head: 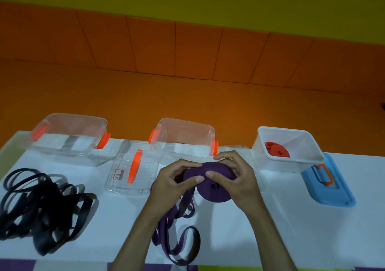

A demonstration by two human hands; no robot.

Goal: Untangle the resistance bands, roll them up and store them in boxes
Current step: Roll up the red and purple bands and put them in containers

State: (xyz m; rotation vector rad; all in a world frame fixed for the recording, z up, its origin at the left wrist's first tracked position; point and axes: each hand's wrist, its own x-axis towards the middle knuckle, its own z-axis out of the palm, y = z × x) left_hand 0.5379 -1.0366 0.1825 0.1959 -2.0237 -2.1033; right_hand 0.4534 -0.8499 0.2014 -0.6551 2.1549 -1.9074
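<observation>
While my fingers (199, 179) grasp the half-rolled purple band (214, 192), I see the red band (278, 149) boxed right of it, the black tangle (41, 208) left of it.

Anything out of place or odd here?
Nothing damaged or spilled. The black bands lie in a tangled heap at the table's left, and the purple band, half rolled between left hand and right hand, trails loose loops to the near edge. Expected mid-task.
</observation>
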